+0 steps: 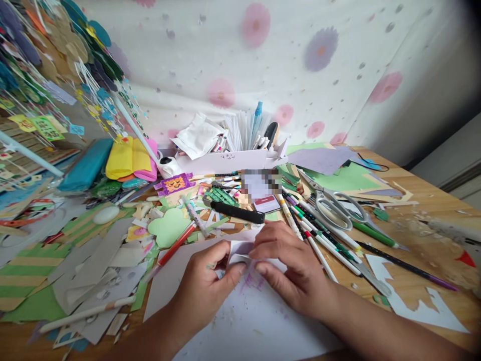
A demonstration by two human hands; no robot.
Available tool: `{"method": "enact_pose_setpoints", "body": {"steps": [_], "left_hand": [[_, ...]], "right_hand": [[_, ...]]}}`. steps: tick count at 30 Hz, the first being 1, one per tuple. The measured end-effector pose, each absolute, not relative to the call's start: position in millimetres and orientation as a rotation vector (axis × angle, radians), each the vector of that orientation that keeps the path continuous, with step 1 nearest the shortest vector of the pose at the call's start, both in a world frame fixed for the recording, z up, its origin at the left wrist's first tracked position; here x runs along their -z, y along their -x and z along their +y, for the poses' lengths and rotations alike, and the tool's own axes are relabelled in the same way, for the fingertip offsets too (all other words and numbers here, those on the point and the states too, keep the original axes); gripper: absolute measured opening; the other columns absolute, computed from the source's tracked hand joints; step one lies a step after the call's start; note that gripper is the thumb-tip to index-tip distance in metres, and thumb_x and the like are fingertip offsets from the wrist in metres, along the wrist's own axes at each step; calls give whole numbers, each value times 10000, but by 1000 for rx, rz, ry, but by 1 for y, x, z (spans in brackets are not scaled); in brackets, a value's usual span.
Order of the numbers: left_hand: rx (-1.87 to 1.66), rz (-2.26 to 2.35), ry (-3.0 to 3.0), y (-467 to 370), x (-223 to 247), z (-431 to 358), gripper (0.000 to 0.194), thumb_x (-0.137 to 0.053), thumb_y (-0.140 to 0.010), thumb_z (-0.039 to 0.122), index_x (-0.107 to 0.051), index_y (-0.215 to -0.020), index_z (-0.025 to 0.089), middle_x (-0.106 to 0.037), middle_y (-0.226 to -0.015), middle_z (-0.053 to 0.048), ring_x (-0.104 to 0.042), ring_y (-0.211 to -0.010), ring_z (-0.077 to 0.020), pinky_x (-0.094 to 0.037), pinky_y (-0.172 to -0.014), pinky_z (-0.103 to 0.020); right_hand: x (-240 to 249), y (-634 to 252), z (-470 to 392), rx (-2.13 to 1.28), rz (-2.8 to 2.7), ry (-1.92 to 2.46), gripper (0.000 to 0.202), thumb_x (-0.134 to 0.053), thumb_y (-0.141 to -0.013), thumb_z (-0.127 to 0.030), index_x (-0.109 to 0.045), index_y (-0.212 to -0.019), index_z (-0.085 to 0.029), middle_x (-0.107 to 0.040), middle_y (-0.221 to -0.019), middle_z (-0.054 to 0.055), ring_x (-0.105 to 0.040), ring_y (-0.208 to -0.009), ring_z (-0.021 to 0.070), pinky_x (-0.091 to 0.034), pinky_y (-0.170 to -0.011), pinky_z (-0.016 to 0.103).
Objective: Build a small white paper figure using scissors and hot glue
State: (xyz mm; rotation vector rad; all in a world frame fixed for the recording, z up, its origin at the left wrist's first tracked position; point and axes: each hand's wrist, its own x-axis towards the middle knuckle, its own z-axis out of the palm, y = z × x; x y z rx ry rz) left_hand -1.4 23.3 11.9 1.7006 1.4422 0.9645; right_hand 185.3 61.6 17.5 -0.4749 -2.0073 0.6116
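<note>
A small folded piece of white paper (240,249) is pinched between my two hands, over a large white sheet (225,321) marked with faint purple scribbles. My left hand (208,281) grips its left side, thumb in front and fingers behind. On the right side, the thumb and fingertips of my right hand (289,271) close on the same paper. Part of the paper is hidden behind my fingers. Just beyond my hands lies a black pen-like tool (237,212), and a red marker (176,244) rests left of them.
Paper scraps (93,271) crowd the left side. Several markers (317,248) and silver scissors (332,203) lie at the right, near a cut white offcut (417,306). A white box (221,161) of supplies stands at the back, with a phone (266,202) before it.
</note>
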Motion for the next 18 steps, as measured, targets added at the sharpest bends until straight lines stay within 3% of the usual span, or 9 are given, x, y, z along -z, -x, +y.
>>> {"method": "enact_pose_setpoints", "body": {"steps": [5, 8, 11, 14, 18], "left_hand": [[-962, 1460, -1873, 1, -14, 25, 234, -537, -776, 170, -385, -601, 203, -352, -575, 62, -348, -540, -100, -310, -495, -203], [-968, 1471, -1930, 0, -16, 26, 267, -542, -763, 163, -342, -592, 206, -335, -570, 64, -335, -532, -97, -293, -485, -201], [-963, 1488, -1959, 0, -16, 25, 288, -526, -764, 166, -301, -590, 210, -318, -567, 63, -328, -529, -98, -287, -482, -200], [-946, 1499, -1980, 0, -15, 25, 290, -517, -770, 168, -294, -590, 210, -320, -571, 62, -330, -535, -98, -287, -489, -199], [-917, 1495, -2002, 1, -12, 26, 288, -523, -769, 170, -304, -588, 207, -333, -579, 60, -344, -544, -99, -296, -505, -201]], "right_hand": [[-15, -185, 66, -523, -1996, 535, 191, -543, -863, -90, -646, -979, -201, -632, -723, 23, -562, -676, 163, -438, -862, 422], [-15, -186, 66, -535, -2015, 528, 182, -554, -858, -122, -660, -976, -212, -636, -708, 26, -572, -662, 166, -457, -783, 390], [-15, -187, 65, -587, -2024, 546, 165, -563, -863, -152, -663, -976, -220, -652, -682, 16, -598, -662, 166, -445, -805, 388], [-14, -187, 64, -629, -2006, 564, 204, -542, -879, -115, -646, -1007, -235, -635, -586, -37, -605, -589, 135, -421, -867, 374], [-14, -184, 65, -615, -2002, 509, 281, -496, -875, -66, -630, -1043, -248, -635, -568, -59, -574, -494, 107, -447, -782, 320]]}}
